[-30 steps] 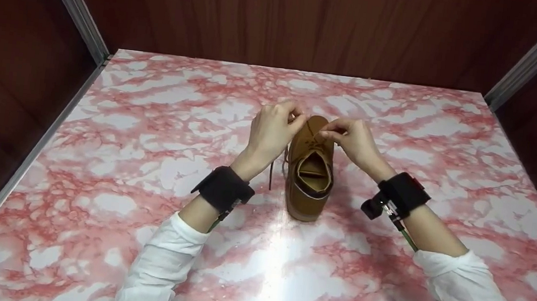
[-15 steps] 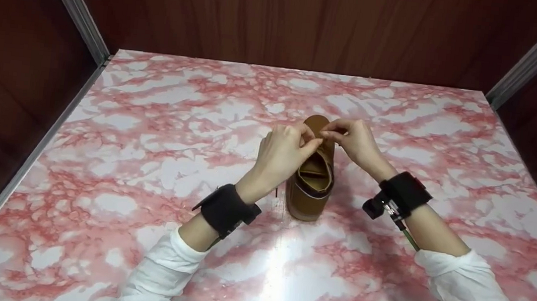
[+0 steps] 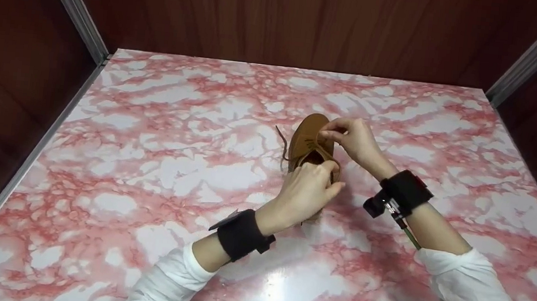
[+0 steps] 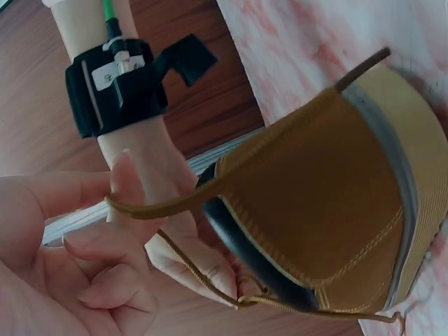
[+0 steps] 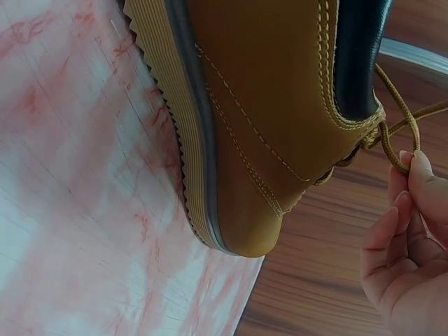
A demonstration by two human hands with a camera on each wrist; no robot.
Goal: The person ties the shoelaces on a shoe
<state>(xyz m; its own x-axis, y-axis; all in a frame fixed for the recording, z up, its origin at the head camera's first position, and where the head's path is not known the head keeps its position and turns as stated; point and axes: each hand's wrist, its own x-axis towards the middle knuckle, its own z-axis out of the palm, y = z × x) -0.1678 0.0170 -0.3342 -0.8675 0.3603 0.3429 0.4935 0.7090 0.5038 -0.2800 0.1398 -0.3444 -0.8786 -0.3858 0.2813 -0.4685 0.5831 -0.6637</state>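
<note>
A tan lace-up shoe (image 3: 307, 127) stands with its toe pointing away from me; the left hand covers much of its opening and heel. That left hand (image 3: 308, 188) is over the shoe's opening and pinches a brown shoelace (image 4: 162, 208) between thumb and finger. In the left wrist view, the lace's tail runs past the shoe's heel. Beside the toe, the right hand (image 3: 355, 142) pinches a loop of shoelace (image 5: 410, 115) between thumb and forefinger. Its other fingers are curled in the right wrist view.
A loose lace end (image 3: 283, 139) lies left of the shoe on the red-and-white marbled table (image 3: 159, 149). Dark wood panels (image 3: 282, 17) rise behind and at both sides. Each wrist wears a black strap (image 3: 405, 192) with a camera.
From left of the toe, the left hand has moved right and back toward me, over the shoe's opening, drawing the lace along. The right hand has stayed almost still.
</note>
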